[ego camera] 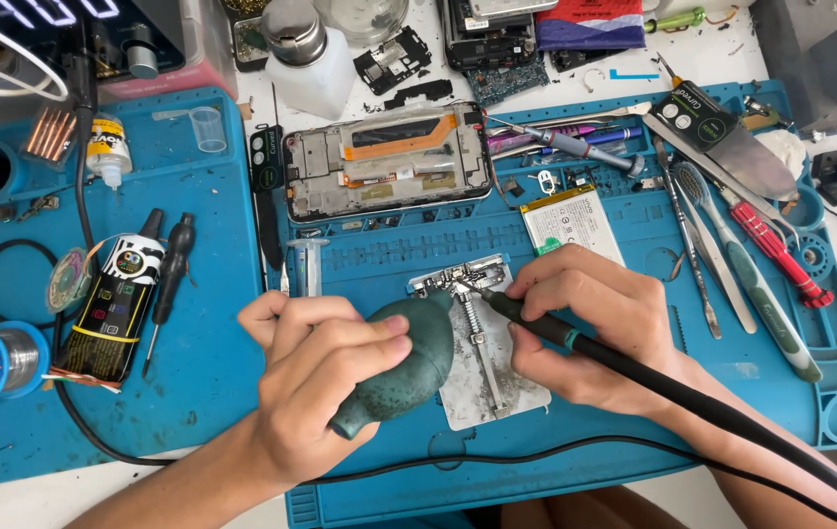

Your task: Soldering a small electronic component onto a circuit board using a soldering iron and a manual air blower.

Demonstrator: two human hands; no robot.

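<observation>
Blower, iron and clamped part lying at mat centre.

Dark green rubber blower is lying tilted, nozzle pointing up-right toward the metal holder; black soldering iron is slanting, its tip resting on the small silver part clamped at the holder's top.

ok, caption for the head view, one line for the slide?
Left hand squeezes a green air blower while the right hand holds a soldering iron to a clamped part.

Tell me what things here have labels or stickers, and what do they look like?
Black can: lying left on the blue mat, black and white wrap with a colourful round badge, yellow band.
Small glue bottle: upper left, white with a yellow label.
Phone battery: above the right hand, flat, white label, green marks.
</observation>
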